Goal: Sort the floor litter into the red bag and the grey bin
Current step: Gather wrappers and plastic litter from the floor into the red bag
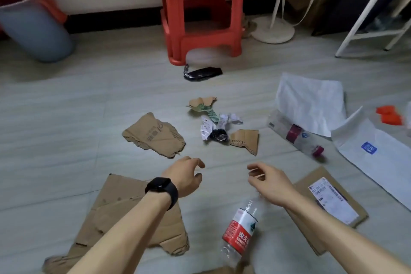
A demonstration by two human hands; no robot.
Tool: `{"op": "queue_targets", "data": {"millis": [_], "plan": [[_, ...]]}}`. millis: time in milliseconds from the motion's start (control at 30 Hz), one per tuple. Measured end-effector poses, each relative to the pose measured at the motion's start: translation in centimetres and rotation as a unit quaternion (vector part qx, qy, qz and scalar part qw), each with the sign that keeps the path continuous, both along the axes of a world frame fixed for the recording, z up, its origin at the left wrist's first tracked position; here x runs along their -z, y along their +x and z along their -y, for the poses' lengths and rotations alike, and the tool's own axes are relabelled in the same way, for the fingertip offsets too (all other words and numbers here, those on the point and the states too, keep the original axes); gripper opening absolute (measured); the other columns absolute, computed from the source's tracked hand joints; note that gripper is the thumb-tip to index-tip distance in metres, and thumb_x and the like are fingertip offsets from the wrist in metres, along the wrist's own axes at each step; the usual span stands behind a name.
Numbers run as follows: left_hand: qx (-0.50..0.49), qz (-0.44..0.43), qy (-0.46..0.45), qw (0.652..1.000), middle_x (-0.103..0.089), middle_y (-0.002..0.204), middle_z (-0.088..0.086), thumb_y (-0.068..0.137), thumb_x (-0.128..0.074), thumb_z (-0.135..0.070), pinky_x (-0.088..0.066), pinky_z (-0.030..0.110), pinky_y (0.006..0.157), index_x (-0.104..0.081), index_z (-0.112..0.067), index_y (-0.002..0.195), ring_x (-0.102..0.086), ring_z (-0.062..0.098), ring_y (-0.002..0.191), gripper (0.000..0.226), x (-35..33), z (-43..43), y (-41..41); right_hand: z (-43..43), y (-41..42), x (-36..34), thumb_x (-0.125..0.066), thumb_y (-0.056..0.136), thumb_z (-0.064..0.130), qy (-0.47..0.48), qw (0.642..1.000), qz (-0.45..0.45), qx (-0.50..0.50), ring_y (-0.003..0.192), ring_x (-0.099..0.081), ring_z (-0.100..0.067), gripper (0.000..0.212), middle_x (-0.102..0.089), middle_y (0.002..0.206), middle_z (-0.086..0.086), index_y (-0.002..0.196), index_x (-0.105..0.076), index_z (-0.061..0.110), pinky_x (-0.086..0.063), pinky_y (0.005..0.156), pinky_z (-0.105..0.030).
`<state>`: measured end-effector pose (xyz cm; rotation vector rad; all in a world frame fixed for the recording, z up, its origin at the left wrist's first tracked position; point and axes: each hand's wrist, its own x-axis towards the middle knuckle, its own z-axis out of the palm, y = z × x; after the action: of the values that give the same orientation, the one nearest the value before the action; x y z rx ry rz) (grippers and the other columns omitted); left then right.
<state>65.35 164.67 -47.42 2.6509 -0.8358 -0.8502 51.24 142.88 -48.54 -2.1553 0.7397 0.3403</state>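
Litter is spread over the grey floor. My left hand (186,176), with a black watch on its wrist, hovers with loosely curled fingers and holds nothing. My right hand (266,181) hovers beside it, fingers apart and empty. Just ahead lie a torn cardboard piece (153,135), crumpled paper and wrappers (216,127) and a small cardboard scrap (245,140). A clear bottle with a red label (240,229) lies under my right wrist. A second clear bottle (293,133) lies to the right. The grey bin (33,26) stands far left, with red bag plastic (50,5) at its rim.
A red plastic stool (201,11) stands by the wall, with a black wrapper (202,73) before it. White sheets (311,104) and a white mailer (373,158) lie right. Large cardboard (124,209) and a labelled cardboard (329,200) flank my arms. A white fan base (274,30) and rack legs stand back right.
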Motion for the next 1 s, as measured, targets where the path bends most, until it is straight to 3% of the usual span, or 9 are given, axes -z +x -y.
{"op": "queue_targets", "data": {"millis": [133, 267, 333, 400, 567, 667, 767, 867, 1000], "plan": [[-0.005, 0.023, 0.015, 1.0, -0.038, 0.145, -0.002, 0.093, -0.05, -0.033, -0.046, 0.035, 0.095, -0.042, -0.033, 0.139, -0.044, 0.02, 0.128, 0.047, 4.6, 2.6, 4.8, 2.4, 6.8, 4.2, -0.064, 0.085, 0.041, -0.101, 0.992, -0.02, -0.067, 0.119, -0.052, -0.02, 0.056, -0.052, 0.133, -0.001, 0.137, -0.049, 0.027, -0.042, 0.103, -0.034], [0.017, 0.076, 0.048, 0.996, -0.007, 0.161, 0.007, 0.093, -0.051, -0.035, -0.029, 0.041, 0.115, -0.016, -0.03, 0.152, -0.016, 0.03, 0.146, 0.068, 7.7, 5.2, 9.4, 3.4, 14.1, 6.9, -0.063, 0.079, 0.061, -0.196, 0.973, -0.023, -0.118, 0.146, -0.017, -0.031, 0.086, -0.009, 0.161, -0.006, 0.15, -0.023, 0.038, -0.023, 0.119, -0.045], [0.057, 0.112, 0.06, 0.99, 0.009, 0.162, 0.007, 0.094, -0.051, -0.033, -0.015, 0.047, 0.12, -0.005, -0.031, 0.154, -0.001, 0.032, 0.149, 0.075, 8.4, 6.5, 11.4, 3.7, 17.0, 7.7, -0.064, 0.077, 0.066, -0.218, 0.962, -0.059, -0.152, 0.149, -0.001, -0.033, 0.1, 0.019, 0.163, -0.004, 0.154, -0.004, 0.044, -0.016, 0.12, -0.047], [0.103, 0.151, 0.078, 0.98, 0.022, 0.161, 0.005, 0.094, -0.051, -0.033, -0.007, 0.053, 0.12, 0.006, -0.034, 0.154, 0.011, 0.033, 0.149, 0.082, 9.2, 7.8, 13.6, 4.1, 19.5, 8.9, -0.064, 0.079, 0.064, -0.209, 0.958, -0.081, -0.177, 0.15, 0.008, -0.036, 0.103, 0.031, 0.16, -0.001, 0.153, 0.005, 0.047, -0.011, 0.122, -0.045], [0.19, 0.164, 0.142, 0.958, 0.034, 0.156, 0.004, 0.09, -0.052, -0.052, 0.005, 0.062, 0.116, 0.016, -0.04, 0.151, 0.026, 0.04, 0.143, 0.092, 10.1, 10.2, 17.9, 4.8, 20.5, 12.1, -0.039, 0.091, 0.063, -0.246, 0.936, -0.08, -0.239, 0.149, -0.011, -0.034, 0.074, -0.016, 0.165, -0.002, 0.155, -0.025, 0.028, -0.008, 0.123, -0.039], [0.225, 0.171, 0.156, 0.946, 0.03, 0.158, 0.001, 0.085, -0.055, -0.056, 0.007, 0.066, 0.113, 0.011, -0.045, 0.151, 0.027, 0.041, 0.143, 0.094, 11.2, 11.5, 19.4, 4.8, 20.3, 13.1, -0.019, 0.077, 0.069, -0.26, 0.931, -0.052, -0.249, 0.142, -0.032, -0.04, 0.088, -0.041, 0.155, -0.006, 0.146, -0.047, 0.022, -0.024, 0.12, -0.044], [0.187, 0.115, 0.125, 0.968, 0.009, 0.163, -0.008, 0.085, -0.052, -0.054, -0.003, 0.066, 0.113, -0.007, -0.047, 0.151, 0.011, 0.04, 0.147, 0.08, 12.2, 12.5, 19.6, 5.2, 20.9, 12.7, -0.026, 0.079, 0.068, -0.261, 0.931, -0.049, -0.252, 0.141, -0.033, -0.038, 0.083, -0.041, 0.154, -0.004, 0.145, -0.047, 0.023, -0.027, 0.117, -0.04], [0.117, 0.105, 0.034, 0.987, -0.02, 0.16, -0.011, 0.093, -0.049, -0.042, -0.027, 0.046, 0.111, -0.035, -0.031, 0.146, -0.015, 0.025, 0.147, 0.056, 13.2, 12.2, 17.8, 5.2, 21.2, 12.2, -0.051, 0.089, 0.055, -0.258, 0.93, -0.056, -0.258, 0.134, -0.036, -0.031, 0.06, -0.041, 0.15, 0.001, 0.141, -0.046, 0.026, -0.029, 0.111, -0.033], [0.033, 0.138, -0.038, 0.989, -0.057, 0.131, -0.01, 0.097, -0.047, -0.031, -0.044, 0.033, 0.085, -0.051, -0.024, 0.128, -0.041, 0.019, 0.124, 0.032, 13.7, 10.7, 15.6, 5.0, 21.3, 11.3, -0.063, 0.087, 0.046, -0.229, 0.949, -0.041, -0.212, 0.13, -0.041, -0.027, 0.056, -0.051, 0.139, 0.001, 0.138, -0.048, 0.031, -0.037, 0.101, -0.031]]}}
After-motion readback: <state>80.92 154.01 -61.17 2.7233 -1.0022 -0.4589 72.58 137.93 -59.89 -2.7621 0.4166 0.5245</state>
